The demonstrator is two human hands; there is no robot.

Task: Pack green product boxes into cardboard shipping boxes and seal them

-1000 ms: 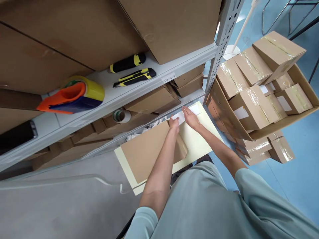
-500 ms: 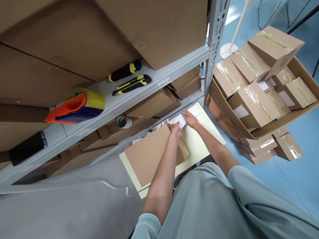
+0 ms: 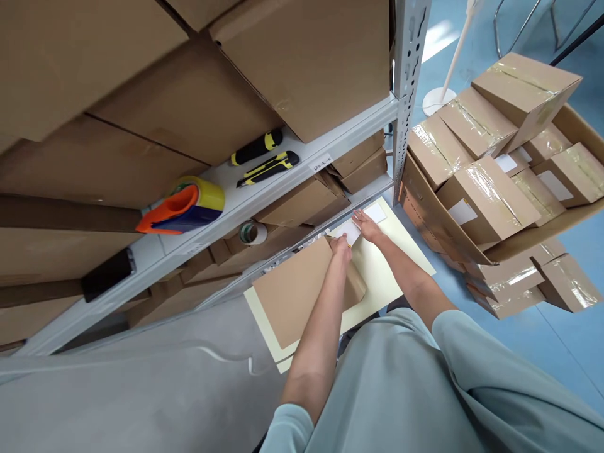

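Note:
A strip of white paper labels (image 3: 350, 230) lies over a cream board (image 3: 394, 277) at the low work surface. My left hand (image 3: 340, 244) is closed at the near left end of the strip, thumb and fingers pinching its edge. My right hand (image 3: 367, 225) rests on the strip with its fingers stretched out, between the two visible white parts. Left of my hands, a flat cardboard piece (image 3: 290, 292) covers much of the board, and a brown folded carton end (image 3: 355, 286) shows beside my left forearm.
A metal shelf (image 3: 302, 157) carries large boxes, two box cutters (image 3: 268, 168), a tape dispenser (image 3: 182, 207) and a black phone-like slab (image 3: 107, 275). Below it are a tape roll (image 3: 253, 233) and cartons. An open carton (image 3: 443, 223) full of taped boxes stands right, beside a metal post (image 3: 409, 82).
My view has shifted slightly, so the shelf things appear further right. My hands stay at the label strip, with only a slight change in the right fingers.

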